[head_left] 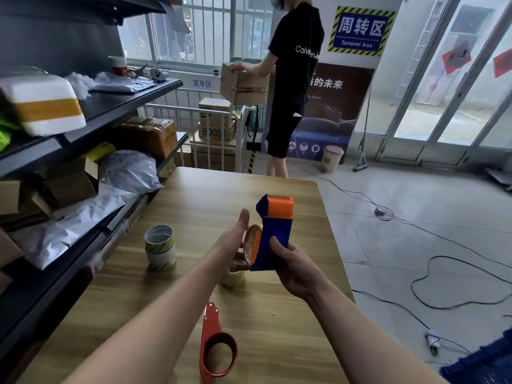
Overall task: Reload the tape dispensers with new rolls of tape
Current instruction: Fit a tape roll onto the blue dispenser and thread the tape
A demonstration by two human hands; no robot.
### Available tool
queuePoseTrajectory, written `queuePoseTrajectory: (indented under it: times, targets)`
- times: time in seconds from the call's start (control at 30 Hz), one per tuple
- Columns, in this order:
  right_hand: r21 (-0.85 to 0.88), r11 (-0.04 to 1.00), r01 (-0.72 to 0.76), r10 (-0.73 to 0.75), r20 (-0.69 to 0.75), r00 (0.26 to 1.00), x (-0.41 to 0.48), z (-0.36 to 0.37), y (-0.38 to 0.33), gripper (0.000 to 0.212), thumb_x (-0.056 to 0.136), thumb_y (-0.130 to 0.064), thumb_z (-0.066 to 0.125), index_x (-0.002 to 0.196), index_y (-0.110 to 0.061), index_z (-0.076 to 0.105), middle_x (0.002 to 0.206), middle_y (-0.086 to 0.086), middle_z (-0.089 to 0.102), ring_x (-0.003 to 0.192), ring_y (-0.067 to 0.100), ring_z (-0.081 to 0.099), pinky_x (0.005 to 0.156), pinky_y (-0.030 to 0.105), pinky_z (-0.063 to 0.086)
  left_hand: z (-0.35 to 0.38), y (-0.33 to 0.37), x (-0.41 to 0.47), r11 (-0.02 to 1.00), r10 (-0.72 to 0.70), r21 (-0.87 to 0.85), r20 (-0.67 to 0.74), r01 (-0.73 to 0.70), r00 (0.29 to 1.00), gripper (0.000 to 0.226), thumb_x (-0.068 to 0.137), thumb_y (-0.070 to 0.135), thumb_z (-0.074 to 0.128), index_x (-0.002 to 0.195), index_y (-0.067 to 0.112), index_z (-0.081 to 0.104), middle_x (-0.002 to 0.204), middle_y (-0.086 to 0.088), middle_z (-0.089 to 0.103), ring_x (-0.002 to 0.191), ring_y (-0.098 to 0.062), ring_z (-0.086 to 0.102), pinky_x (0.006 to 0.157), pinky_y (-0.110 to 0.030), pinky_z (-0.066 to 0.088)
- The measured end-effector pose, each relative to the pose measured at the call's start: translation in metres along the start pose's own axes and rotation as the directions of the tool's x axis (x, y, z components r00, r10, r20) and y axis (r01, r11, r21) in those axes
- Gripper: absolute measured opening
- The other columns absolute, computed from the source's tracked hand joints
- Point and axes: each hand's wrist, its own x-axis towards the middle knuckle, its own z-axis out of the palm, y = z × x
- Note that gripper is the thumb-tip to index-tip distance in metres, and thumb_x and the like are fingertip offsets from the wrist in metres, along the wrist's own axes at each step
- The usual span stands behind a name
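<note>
right hand [293, 270] grips the lower body of a blue and orange dispenser [277, 236], fingers and thumb wrapped round it, cutter end pointing up and away. it is held above the middle of the wooden table [194, 200], not resting on it. a tape roll [251, 245] sits at the dispenser's left side. left hand [235, 239] lies flat against that roll, fingers straight and together – whether the lower fingers curl under it cannot be told.

surface: pale wood-grain top. a stack of rolls [160, 248] stands upright to the left of the hands. one further roll [232, 279] lies on the table just below them, partly hidden. a red dispenser [216, 347] lies flat near the front edge, its ring empty.

room: dark shelving [91, 106] along the left, loaded with cartons and grey mail bags. beyond the table a white wire cage [221, 151] holds boxes; a person in black [293, 79] stands beside it with hands on a cardboard box [243, 84]. wall sign [360, 30] reads "turnover area". glass doors [443, 92] on the right – tiled floor [401, 217] carries loose cables [457, 286].
</note>
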Motion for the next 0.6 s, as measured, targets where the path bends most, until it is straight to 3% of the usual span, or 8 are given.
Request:
queuePoseTrajectory:
  times: [0.13,0.23,0.3,0.4,0.5,0.6]
  targets:
    - [-0.078,0.997,0.007,0.000,0.084,0.996,0.000,-0.004,-0.006,0.081,0.063,-0.032,0.088,0.127,0.003,0.053,0.119,0.020,0.063,0.112,0.034,0.059,0.108,0.051,0.041,-0.004,0.002,0.004,0.983,0.009,-0.182,-0.003,-0.009,1.000,0.072,0.084,0.071,0.035,0.128,0.016,0.049,0.126,-0.017,0.052,0.115,-0.038,0.052,0.092,-0.048,0.049]
    - [-0.117,0.993,-0.014,0.032,0.150,0.988,-0.004,-0.004,-0.009,0.074,0.064,-0.030,0.087,0.124,0.000,0.057,0.118,0.018,0.064,0.111,0.032,0.060,0.103,0.045,0.045,-0.002,0.002,0.005,0.966,0.085,-0.244,-0.024,-0.088,0.996,0.052,0.091,0.058,0.039,0.110,0.014,0.058,0.115,-0.012,0.057,0.107,-0.031,0.054,0.084,-0.043,0.050]
    - [-0.143,0.989,-0.031,0.058,0.184,0.981,-0.006,-0.003,-0.007,0.066,0.064,-0.025,0.087,0.119,-0.001,0.061,0.117,0.018,0.065,0.110,0.031,0.060,0.103,0.044,0.044,0.000,0.002,0.005,0.951,0.158,-0.264,-0.039,-0.162,0.987,0.038,0.096,0.041,0.046,0.104,0.008,0.062,0.105,-0.009,0.062,0.095,-0.024,0.057,0.074,-0.035,0.051]
    - [-0.232,0.973,0.020,0.029,0.206,0.978,-0.007,0.004,-0.006,0.052,0.068,0.000,0.076,0.117,0.001,0.060,0.114,0.019,0.063,0.107,0.033,0.059,0.102,0.047,0.044,0.001,0.003,0.003,0.924,0.235,-0.304,-0.029,-0.233,0.971,0.020,0.096,0.023,0.051,0.089,0.008,0.062,0.078,-0.005,0.062,0.069,-0.015,0.058,0.055,-0.023,0.051]
    - [-0.434,0.899,0.054,0.009,0.142,0.990,-0.009,0.012,-0.008,0.043,0.068,0.017,0.061,0.104,-0.005,0.063,0.101,0.012,0.066,0.093,0.023,0.062,0.084,0.033,0.052,-0.003,0.001,0.005,0.985,0.144,-0.098,-0.001,-0.143,0.990,0.024,0.093,0.036,0.054,0.097,0.013,0.060,0.083,-0.003,0.062,0.072,-0.014,0.061,0.055,-0.026,0.049]
    - [-0.520,0.854,0.035,-0.001,0.066,0.998,-0.008,0.015,-0.006,0.046,0.069,0.023,0.059,0.107,-0.002,0.062,0.101,0.015,0.066,0.092,0.023,0.061,0.080,0.031,0.052,-0.011,-0.001,0.006,0.999,-0.021,0.028,0.068,0.019,0.997,0.035,0.088,0.046,0.059,0.105,0.016,0.062,0.091,-0.006,0.064,0.080,-0.022,0.061,0.055,-0.030,0.050]
